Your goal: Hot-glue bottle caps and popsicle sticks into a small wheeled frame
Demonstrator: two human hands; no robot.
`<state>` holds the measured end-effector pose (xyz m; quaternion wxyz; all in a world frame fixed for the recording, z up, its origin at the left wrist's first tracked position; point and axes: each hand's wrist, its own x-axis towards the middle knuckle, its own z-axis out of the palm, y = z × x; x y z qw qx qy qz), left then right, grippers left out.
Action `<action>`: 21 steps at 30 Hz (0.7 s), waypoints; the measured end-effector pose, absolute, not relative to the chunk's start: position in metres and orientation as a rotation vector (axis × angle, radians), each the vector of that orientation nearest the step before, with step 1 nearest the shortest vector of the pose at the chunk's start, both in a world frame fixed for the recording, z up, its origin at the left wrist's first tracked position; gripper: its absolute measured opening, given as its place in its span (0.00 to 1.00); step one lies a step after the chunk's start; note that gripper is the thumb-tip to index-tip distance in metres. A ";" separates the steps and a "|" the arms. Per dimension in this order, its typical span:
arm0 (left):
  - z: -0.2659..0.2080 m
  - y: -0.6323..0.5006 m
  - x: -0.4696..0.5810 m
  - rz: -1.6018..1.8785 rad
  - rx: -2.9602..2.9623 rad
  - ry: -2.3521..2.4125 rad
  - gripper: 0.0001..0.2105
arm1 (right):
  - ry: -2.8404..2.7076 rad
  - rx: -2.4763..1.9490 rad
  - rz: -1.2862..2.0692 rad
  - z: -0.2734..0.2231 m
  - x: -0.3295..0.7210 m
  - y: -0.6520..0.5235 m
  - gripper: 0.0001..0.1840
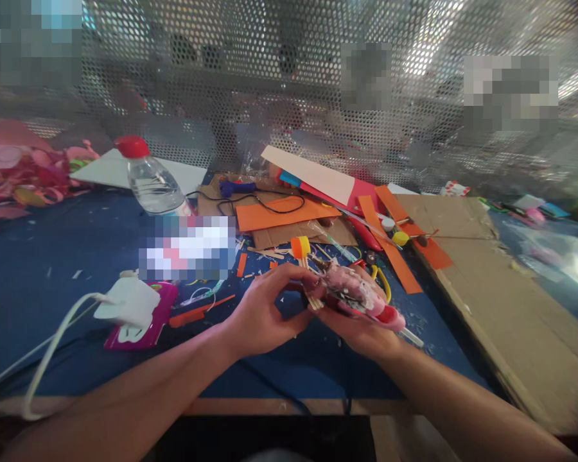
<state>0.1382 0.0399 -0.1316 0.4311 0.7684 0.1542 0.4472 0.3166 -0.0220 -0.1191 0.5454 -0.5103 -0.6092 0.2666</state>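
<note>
A pink handmade craft model point(350, 285) with whitish glue-like patches and a redder end is held over the middle of the table. My right hand point(366, 333) grips it from below, fingers partly hidden behind it. My left hand point(267, 311) is closed in a pinch at the model's left end, where short pale wooden sticks point(314, 301) show between the hands. An orange and yellow piece point(300, 247) on thin sticks stands out just beyond the left fingertips; whether it is joined to the model I cannot tell. A clear rod point(413, 337) pokes out below its right end.
Orange strips point(284, 213) and a blue glue gun point(238, 187) lie on cardboard behind. A red-capped bottle point(157, 179) stands back left. White plugs point(130, 301) sit on a magenta power strip point(166, 321). Yellow-handled scissors point(383, 282) lie behind my right hand. Cardboard point(505, 308) borders the right.
</note>
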 end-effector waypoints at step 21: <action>-0.128 0.039 0.136 1.144 2.014 0.490 0.20 | -1.488 -1.206 0.749 -0.122 0.324 -0.020 0.09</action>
